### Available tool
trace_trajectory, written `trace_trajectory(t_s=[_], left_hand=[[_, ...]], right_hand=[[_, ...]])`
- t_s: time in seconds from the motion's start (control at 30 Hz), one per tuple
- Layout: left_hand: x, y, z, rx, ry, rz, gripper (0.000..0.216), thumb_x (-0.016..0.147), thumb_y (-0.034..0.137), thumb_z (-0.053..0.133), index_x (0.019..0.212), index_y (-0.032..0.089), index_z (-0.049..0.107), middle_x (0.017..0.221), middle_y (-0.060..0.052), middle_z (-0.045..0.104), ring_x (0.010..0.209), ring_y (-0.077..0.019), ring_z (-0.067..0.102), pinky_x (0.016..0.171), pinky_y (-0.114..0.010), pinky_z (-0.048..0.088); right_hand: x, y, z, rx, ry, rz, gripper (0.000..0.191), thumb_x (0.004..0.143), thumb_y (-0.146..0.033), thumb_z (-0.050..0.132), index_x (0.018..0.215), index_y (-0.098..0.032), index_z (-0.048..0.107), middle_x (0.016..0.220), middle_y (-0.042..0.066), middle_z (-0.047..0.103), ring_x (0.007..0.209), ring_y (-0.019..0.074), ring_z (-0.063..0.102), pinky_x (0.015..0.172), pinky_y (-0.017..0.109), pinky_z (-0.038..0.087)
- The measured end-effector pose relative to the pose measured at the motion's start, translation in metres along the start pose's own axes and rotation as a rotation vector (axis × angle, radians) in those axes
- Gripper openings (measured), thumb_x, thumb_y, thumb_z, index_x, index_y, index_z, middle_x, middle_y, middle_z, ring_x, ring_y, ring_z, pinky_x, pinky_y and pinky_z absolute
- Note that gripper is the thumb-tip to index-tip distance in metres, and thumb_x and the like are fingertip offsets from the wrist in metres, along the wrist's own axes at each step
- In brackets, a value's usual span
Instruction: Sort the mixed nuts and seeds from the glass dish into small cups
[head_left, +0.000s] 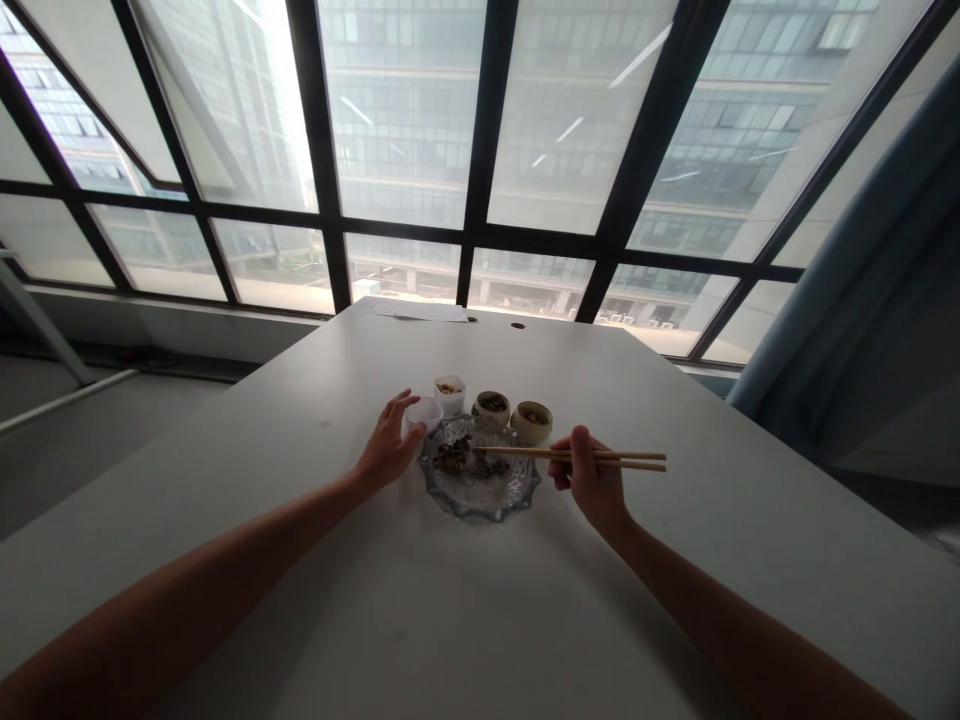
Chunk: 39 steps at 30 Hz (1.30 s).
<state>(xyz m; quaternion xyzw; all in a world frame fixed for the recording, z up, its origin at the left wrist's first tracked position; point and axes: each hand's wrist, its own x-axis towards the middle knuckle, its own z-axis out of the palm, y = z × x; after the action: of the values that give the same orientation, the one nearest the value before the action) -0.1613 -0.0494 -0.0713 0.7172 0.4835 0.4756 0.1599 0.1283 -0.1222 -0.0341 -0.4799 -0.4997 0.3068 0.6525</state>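
My right hand [589,475] is closed around a pair of wooden chopsticks [536,453], whose tips reach over a scalloped clear glass dish [480,508]. Small dark brown pieces [454,457] lie in the dish, mostly at its left and middle. Too small to tell is whether the tips pinch one of them. My left hand [391,440] curls its thumb and fingers round a small translucent white cup [424,413] at the dish's upper left. Behind the dish stand another white cup [450,400] with light brown bits and two cream bowls [491,405] [532,424] with darker contents.
The white table [480,620] runs forward to a large black-framed window. Sheets of paper [420,311] lie at its far edge, near two round holes in the tabletop. A blue curtain [862,270] hangs on the right.
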Motion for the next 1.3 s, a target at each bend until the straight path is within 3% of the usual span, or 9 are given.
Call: trace_trajectory(t_s=[0.13, 0.23, 0.33, 0.53, 0.7, 0.9, 1.0, 1.3], left_hand=[[0.004, -0.009, 0.002, -0.045, 0.016, -0.090, 0.057, 0.084, 0.042, 0.057, 0.135, 0.019, 0.048, 0.149, -0.017, 0.047, 0.137, -0.0315, 0.048, 0.109, -0.051, 0.044], [0.006, -0.011, 0.003, -0.056, 0.004, -0.142, 0.063, 0.082, 0.046, 0.061, 0.137, 0.019, 0.046, 0.137, -0.017, 0.057, 0.126, -0.0312, 0.058, 0.104, -0.051, 0.047], [0.007, -0.009, 0.002, -0.078, -0.023, -0.175, 0.063, 0.082, 0.048, 0.061, 0.136, 0.018, 0.046, 0.129, -0.016, 0.062, 0.121, -0.0310, 0.061, 0.100, -0.050, 0.049], [0.008, -0.008, 0.001, -0.095, -0.011, -0.169, 0.064, 0.080, 0.045, 0.064, 0.135, 0.018, 0.046, 0.123, -0.015, 0.065, 0.118, -0.0297, 0.062, 0.097, -0.048, 0.050], [0.008, -0.011, 0.003, -0.100, 0.005, -0.178, 0.063, 0.079, 0.046, 0.064, 0.133, 0.019, 0.048, 0.123, -0.014, 0.065, 0.117, -0.0292, 0.062, 0.093, -0.046, 0.052], [0.007, -0.012, 0.002, -0.100, 0.006, -0.173, 0.063, 0.079, 0.044, 0.065, 0.134, 0.020, 0.047, 0.123, -0.014, 0.065, 0.117, -0.0290, 0.063, 0.095, -0.046, 0.051], [0.007, -0.011, 0.002, -0.109, 0.012, -0.178, 0.061, 0.080, 0.042, 0.064, 0.134, 0.020, 0.047, 0.122, -0.014, 0.066, 0.117, -0.0286, 0.063, 0.096, -0.046, 0.052], [0.007, -0.013, 0.003, -0.124, 0.015, -0.187, 0.062, 0.079, 0.041, 0.063, 0.135, 0.020, 0.048, 0.122, -0.014, 0.066, 0.116, -0.0285, 0.063, 0.097, -0.047, 0.051]], right_hand=[[0.012, 0.004, -0.002, 0.118, 0.115, 0.101, 0.067, 0.071, -0.083, 0.062, 0.064, -0.016, 0.062, 0.042, 0.001, 0.057, 0.033, 0.0106, 0.049, 0.030, 0.021, 0.037], [0.023, -0.004, -0.002, 0.074, 0.190, -0.024, 0.064, 0.078, -0.080, 0.057, 0.067, -0.017, 0.061, 0.043, 0.000, 0.057, 0.033, 0.0107, 0.049, 0.032, 0.022, 0.038], [0.038, -0.013, 0.000, -0.064, 0.180, -0.213, 0.061, 0.087, -0.075, 0.050, 0.069, -0.017, 0.061, 0.046, 0.000, 0.058, 0.034, 0.0105, 0.050, 0.034, 0.022, 0.039], [0.063, -0.011, 0.006, -0.295, -0.069, -0.348, 0.052, 0.089, -0.066, 0.057, 0.073, -0.018, 0.066, 0.054, 0.002, 0.064, 0.045, 0.0136, 0.058, 0.045, 0.025, 0.048], [0.060, -0.026, 0.004, -0.230, -0.038, -0.319, 0.055, 0.090, -0.068, 0.053, 0.071, -0.018, 0.067, 0.051, 0.002, 0.061, 0.041, 0.0118, 0.053, 0.040, 0.024, 0.043], [0.050, -0.050, 0.002, -0.303, -0.465, -0.170, 0.061, 0.085, -0.072, 0.056, 0.063, -0.017, 0.066, 0.044, 0.002, 0.057, 0.034, 0.0092, 0.047, 0.033, 0.021, 0.033], [0.046, -0.055, 0.006, -0.327, -0.609, -0.179, 0.059, 0.088, -0.070, 0.055, 0.064, -0.017, 0.066, 0.044, 0.001, 0.057, 0.034, 0.0081, 0.045, 0.032, 0.020, 0.031], [0.042, -0.061, 0.007, -0.389, -0.727, -0.300, 0.054, 0.094, -0.062, 0.051, 0.066, -0.017, 0.065, 0.048, 0.001, 0.059, 0.039, 0.0094, 0.049, 0.037, 0.021, 0.036]])
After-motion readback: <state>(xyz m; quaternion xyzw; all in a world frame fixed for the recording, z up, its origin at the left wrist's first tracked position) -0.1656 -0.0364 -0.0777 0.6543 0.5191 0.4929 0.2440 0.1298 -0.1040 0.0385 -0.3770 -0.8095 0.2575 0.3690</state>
